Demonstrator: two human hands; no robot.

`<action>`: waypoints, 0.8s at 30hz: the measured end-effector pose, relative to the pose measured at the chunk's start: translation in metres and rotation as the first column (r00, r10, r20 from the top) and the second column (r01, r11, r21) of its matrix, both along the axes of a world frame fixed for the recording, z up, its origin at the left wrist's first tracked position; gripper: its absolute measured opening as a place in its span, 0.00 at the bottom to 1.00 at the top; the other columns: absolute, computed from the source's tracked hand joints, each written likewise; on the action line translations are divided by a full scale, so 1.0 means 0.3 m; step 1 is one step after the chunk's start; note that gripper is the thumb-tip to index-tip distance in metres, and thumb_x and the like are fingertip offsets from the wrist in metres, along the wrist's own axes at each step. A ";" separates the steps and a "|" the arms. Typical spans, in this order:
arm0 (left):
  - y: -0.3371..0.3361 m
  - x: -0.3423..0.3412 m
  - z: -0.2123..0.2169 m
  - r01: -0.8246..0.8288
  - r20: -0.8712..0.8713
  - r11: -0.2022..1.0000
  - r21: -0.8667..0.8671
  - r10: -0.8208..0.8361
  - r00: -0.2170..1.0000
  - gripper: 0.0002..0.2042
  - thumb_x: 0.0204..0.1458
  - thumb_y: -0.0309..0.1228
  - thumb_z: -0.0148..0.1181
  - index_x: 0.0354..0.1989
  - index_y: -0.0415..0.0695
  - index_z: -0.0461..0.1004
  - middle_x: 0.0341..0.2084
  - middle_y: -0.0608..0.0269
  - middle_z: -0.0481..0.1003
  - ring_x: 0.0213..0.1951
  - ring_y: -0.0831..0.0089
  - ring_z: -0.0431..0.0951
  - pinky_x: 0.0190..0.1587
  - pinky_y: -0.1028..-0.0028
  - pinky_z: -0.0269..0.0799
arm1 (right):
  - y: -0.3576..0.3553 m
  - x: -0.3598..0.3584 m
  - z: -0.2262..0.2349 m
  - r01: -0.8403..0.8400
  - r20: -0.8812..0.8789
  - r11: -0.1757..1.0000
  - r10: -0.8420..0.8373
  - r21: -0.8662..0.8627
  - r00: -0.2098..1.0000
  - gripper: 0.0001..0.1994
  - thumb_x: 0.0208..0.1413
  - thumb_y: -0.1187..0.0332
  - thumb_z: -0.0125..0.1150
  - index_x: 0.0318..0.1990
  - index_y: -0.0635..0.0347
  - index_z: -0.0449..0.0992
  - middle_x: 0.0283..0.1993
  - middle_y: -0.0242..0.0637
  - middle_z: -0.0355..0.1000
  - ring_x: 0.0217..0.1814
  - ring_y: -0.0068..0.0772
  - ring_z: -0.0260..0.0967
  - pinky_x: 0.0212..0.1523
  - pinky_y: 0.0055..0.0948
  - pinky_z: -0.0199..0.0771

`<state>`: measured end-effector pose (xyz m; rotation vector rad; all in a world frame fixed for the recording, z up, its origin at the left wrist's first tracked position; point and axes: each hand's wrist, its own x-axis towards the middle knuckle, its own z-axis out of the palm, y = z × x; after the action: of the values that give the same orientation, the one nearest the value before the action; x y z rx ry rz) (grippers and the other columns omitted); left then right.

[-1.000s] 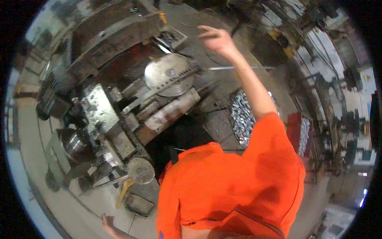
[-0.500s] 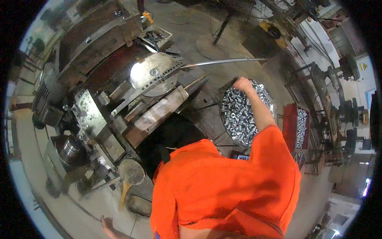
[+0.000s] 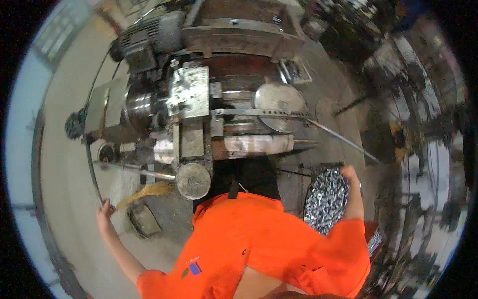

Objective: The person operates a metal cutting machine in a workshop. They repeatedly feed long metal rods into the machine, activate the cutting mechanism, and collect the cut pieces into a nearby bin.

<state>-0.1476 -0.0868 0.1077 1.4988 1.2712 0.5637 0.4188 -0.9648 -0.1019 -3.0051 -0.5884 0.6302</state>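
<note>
My left hand (image 3: 105, 211) is closed around the lower end of a long dark lever (image 3: 91, 164), which runs up beside the lathe-like machine's left end. My right hand (image 3: 349, 174) is at the far edge of a basin heaped with small shiny metal parts (image 3: 326, 199). Its fingers are curled, and whatever they hold is hidden. In front of me the machine has a dark round chuck (image 3: 139, 105), a bright metal plate (image 3: 188, 92) and a large steel disc (image 3: 280, 102). A perforated bar (image 3: 244, 112) crosses the disc, and a long silver rod (image 3: 343, 141) slants off to the right.
A ribbed motor (image 3: 152, 37) sits at the machine's back left. A round knob-like disc (image 3: 193, 181) juts toward me. On the floor at left are a straw broom (image 3: 147, 192) and a dustpan-like tray (image 3: 143, 221). Blurred racks (image 3: 413, 199) stand at right.
The view has swung right-side-down to level, so the machine now lies straight ahead. My left hand shows more fully at the lever's end. My right hand stays at the basin's far edge.
</note>
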 end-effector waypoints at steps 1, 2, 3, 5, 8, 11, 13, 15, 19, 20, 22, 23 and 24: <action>0.056 0.044 -0.130 0.086 0.017 0.986 -0.139 -0.085 0.996 0.19 0.44 0.38 0.62 0.39 0.36 0.70 0.22 0.65 0.68 0.25 0.73 0.70 0.33 0.72 0.69 | -0.277 0.016 0.083 -0.088 0.077 0.994 0.084 0.060 0.993 0.10 0.37 0.64 0.57 0.20 0.62 0.74 0.21 0.45 0.71 0.20 0.42 0.68 0.24 0.38 0.68; 0.018 0.022 -0.020 0.040 -0.014 0.998 -0.045 -0.040 0.999 0.19 0.44 0.38 0.62 0.38 0.35 0.70 0.22 0.64 0.69 0.25 0.73 0.70 0.33 0.72 0.69 | -0.094 -0.010 -0.002 -0.015 0.115 0.997 0.006 0.079 0.993 0.10 0.36 0.64 0.57 0.19 0.63 0.73 0.21 0.47 0.70 0.20 0.42 0.68 0.25 0.39 0.68; -0.004 0.024 0.041 0.012 -0.034 1.000 0.013 -0.011 0.999 0.18 0.44 0.38 0.62 0.38 0.35 0.70 0.22 0.63 0.69 0.25 0.73 0.70 0.33 0.71 0.69 | 0.045 -0.049 0.010 0.075 0.149 0.996 -0.083 0.057 0.985 0.10 0.36 0.65 0.57 0.18 0.65 0.73 0.20 0.49 0.70 0.21 0.43 0.69 0.25 0.40 0.68; -0.010 0.044 0.010 0.001 -0.044 1.000 0.004 -0.001 0.999 0.18 0.44 0.37 0.61 0.37 0.35 0.70 0.22 0.63 0.69 0.24 0.73 0.71 0.32 0.71 0.70 | 0.000 -0.060 0.075 0.180 0.217 0.978 -0.198 0.102 0.956 0.10 0.33 0.62 0.59 0.16 0.61 0.75 0.21 0.46 0.71 0.26 0.44 0.70 0.30 0.37 0.70; 0.048 -0.006 -0.025 0.060 -0.057 0.998 -0.022 -0.061 0.997 0.17 0.43 0.36 0.61 0.37 0.36 0.71 0.23 0.59 0.72 0.26 0.68 0.73 0.33 0.67 0.71 | 0.104 -0.167 0.197 0.117 0.432 0.972 -0.198 0.206 0.880 0.06 0.32 0.66 0.60 0.18 0.58 0.76 0.24 0.45 0.72 0.26 0.43 0.70 0.27 0.37 0.68; -0.013 0.059 0.040 0.482 -0.859 0.750 0.454 0.224 0.460 0.17 0.41 0.34 0.60 0.38 0.36 0.71 0.24 0.53 0.74 0.28 0.60 0.74 0.34 0.64 0.70 | 0.273 -0.245 0.317 0.417 0.347 0.804 -0.570 0.424 0.745 0.09 0.33 0.71 0.57 0.26 0.64 0.76 0.23 0.45 0.70 0.30 0.35 0.71 0.31 0.29 0.68; -0.090 0.147 0.149 0.610 -0.847 0.603 0.513 0.241 0.474 0.17 0.42 0.33 0.59 0.40 0.37 0.70 0.25 0.49 0.74 0.31 0.55 0.74 0.34 0.61 0.69 | 0.384 -0.308 0.477 0.291 0.207 0.744 -0.497 0.602 0.843 0.16 0.35 0.73 0.56 0.37 0.67 0.77 0.37 0.43 0.71 0.37 0.35 0.69 0.41 0.27 0.68; -0.195 0.328 0.283 0.487 -0.695 0.668 0.562 0.062 0.717 0.17 0.45 0.32 0.58 0.43 0.38 0.70 0.29 0.51 0.75 0.34 0.56 0.75 0.36 0.64 0.69 | 0.507 -0.301 0.500 0.121 0.121 0.495 -0.428 0.860 0.896 0.17 0.37 0.79 0.52 0.38 0.66 0.77 0.46 0.39 0.68 0.38 0.27 0.67 0.40 0.21 0.66; -0.407 0.700 0.382 0.510 -0.114 0.772 0.380 -0.508 0.853 0.13 0.48 0.32 0.57 0.40 0.36 0.73 0.31 0.58 0.76 0.32 0.74 0.74 0.37 0.75 0.69 | 1.154 -0.411 0.819 -0.229 0.261 0.511 0.009 0.828 0.965 0.23 0.28 0.76 0.49 0.40 0.62 0.77 0.53 0.45 0.65 0.55 0.43 0.63 0.54 0.30 0.61; -0.442 0.775 0.325 0.557 0.001 0.733 0.390 -0.606 0.796 0.15 0.48 0.36 0.58 0.38 0.36 0.74 0.27 0.56 0.76 0.30 0.73 0.74 0.34 0.72 0.70 | 1.278 -0.419 0.859 -0.328 0.283 0.441 0.168 0.835 0.944 0.23 0.27 0.73 0.51 0.39 0.61 0.78 0.53 0.45 0.65 0.54 0.43 0.64 0.54 0.32 0.61; -0.542 0.927 0.315 0.696 -0.058 0.591 0.407 -0.744 0.666 0.16 0.49 0.40 0.57 0.33 0.38 0.76 0.21 0.55 0.75 0.24 0.73 0.73 0.29 0.72 0.68 | 1.482 -0.455 0.916 -0.466 0.351 0.245 0.396 0.850 0.849 0.23 0.26 0.72 0.54 0.39 0.60 0.77 0.53 0.47 0.64 0.54 0.42 0.63 0.54 0.32 0.62; -0.580 0.983 0.300 0.747 -0.025 0.557 0.363 -0.795 0.605 0.17 0.49 0.43 0.56 0.31 0.38 0.76 0.17 0.57 0.73 0.21 0.74 0.71 0.25 0.72 0.66 | 1.565 -0.472 0.937 -0.495 0.371 0.154 0.486 0.855 0.791 0.23 0.27 0.73 0.54 0.40 0.60 0.76 0.53 0.49 0.62 0.53 0.43 0.64 0.54 0.32 0.63; -0.612 1.023 0.297 0.773 0.031 0.548 0.319 -0.821 0.570 0.19 0.49 0.45 0.56 0.27 0.38 0.76 0.14 0.58 0.72 0.19 0.74 0.69 0.23 0.71 0.64 | 1.623 -0.491 0.968 -0.519 0.404 0.078 0.534 0.851 0.743 0.23 0.28 0.74 0.54 0.40 0.60 0.76 0.54 0.51 0.60 0.53 0.46 0.64 0.53 0.34 0.64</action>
<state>0.1592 -0.2705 0.1968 2.0082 0.2425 0.2301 0.2716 -0.4779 0.1883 -1.5370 -1.4561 0.1184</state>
